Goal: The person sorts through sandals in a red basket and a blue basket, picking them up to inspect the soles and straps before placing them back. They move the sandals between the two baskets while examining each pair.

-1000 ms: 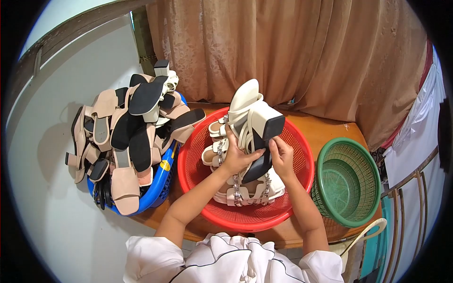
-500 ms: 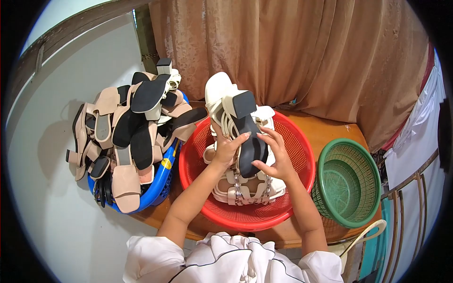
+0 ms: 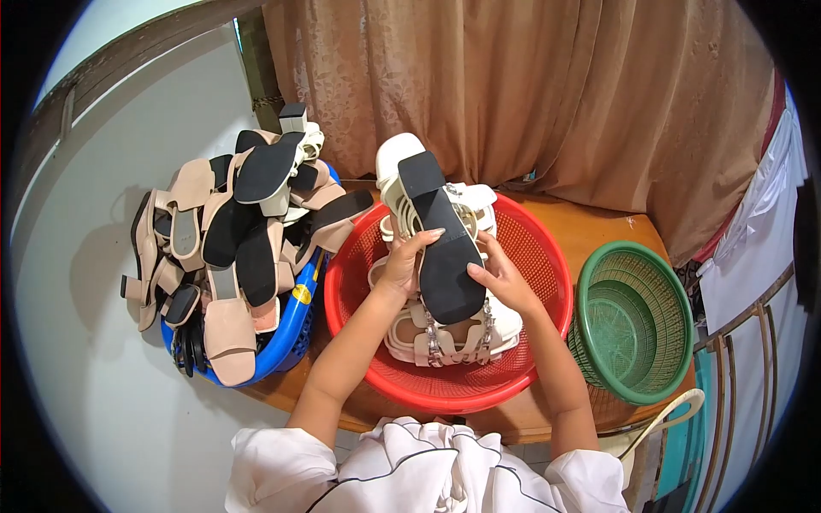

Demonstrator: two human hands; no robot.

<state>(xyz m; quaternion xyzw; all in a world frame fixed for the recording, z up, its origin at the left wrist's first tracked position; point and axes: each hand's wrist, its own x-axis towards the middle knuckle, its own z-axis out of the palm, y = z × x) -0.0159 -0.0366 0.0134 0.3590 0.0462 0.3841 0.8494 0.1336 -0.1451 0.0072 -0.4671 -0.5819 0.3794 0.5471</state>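
Over the red basket (image 3: 530,385), a white heeled sandal (image 3: 451,272) is held with its black sole and block heel facing up toward me. A second white sandal (image 3: 398,154) lies against it from behind, its toe pointing away. My left hand (image 3: 400,267) grips the pair from the left, thumb across the sole. On the other side my right hand (image 3: 506,278) holds the sole's edge, thumb in front and fingers partly behind. Beneath them, white sandals with chain-trimmed straps (image 3: 457,342) rest in the basket.
At left, a blue basket (image 3: 295,329) is heaped with beige and white sandals (image 3: 231,342), some soles up. A green basket (image 3: 586,342) stands at right on the wooden table (image 3: 556,229). Brown curtains (image 3: 479,94) hang behind; a white curved handle (image 3: 684,403) shows at lower right.
The upper sandal has turned so its sole faces me more squarely, with its heel shifting left. My right hand's fingers have moved from over the sole to its edge.
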